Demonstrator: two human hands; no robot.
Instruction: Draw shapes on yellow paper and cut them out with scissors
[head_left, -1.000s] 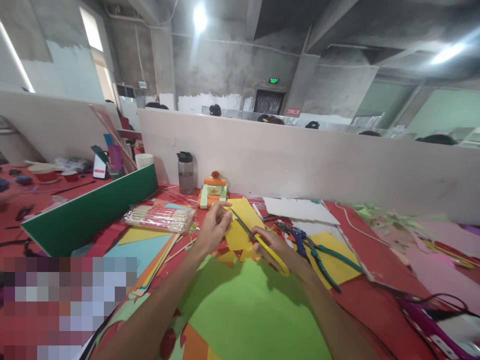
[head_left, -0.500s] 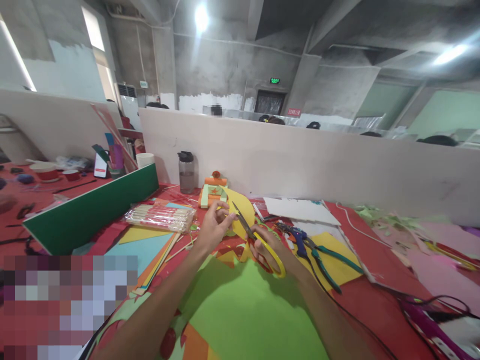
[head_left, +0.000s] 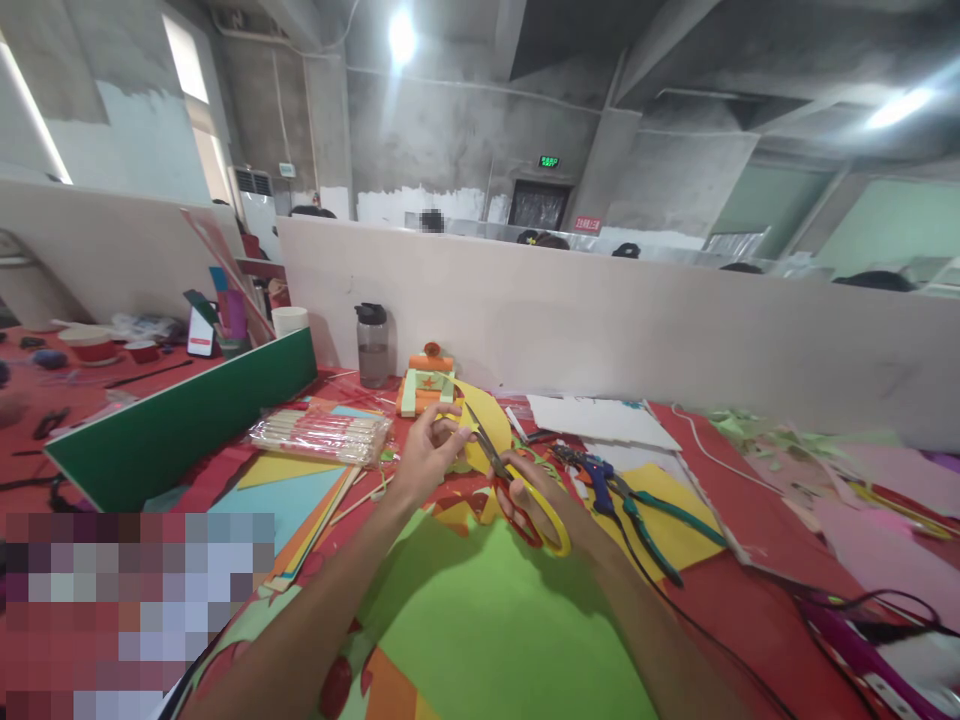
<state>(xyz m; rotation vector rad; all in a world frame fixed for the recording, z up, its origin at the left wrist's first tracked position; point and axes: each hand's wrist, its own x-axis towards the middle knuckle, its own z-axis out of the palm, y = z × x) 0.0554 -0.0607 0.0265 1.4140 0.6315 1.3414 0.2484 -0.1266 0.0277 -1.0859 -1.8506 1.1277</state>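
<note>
Above the red table, the yellow sheet is raised and curled between both hands. For a clean edge, tension the sheet and turn it toward the scissors, keeping fingers clear. Right hand: grip closed around the handles. Left hand: grip pinching the sheet. Blade contact is hard to confirm. Nearer the viewer lies a green sheet; at right, pliers. Loose scraps below the hands could obstruct.
</note>
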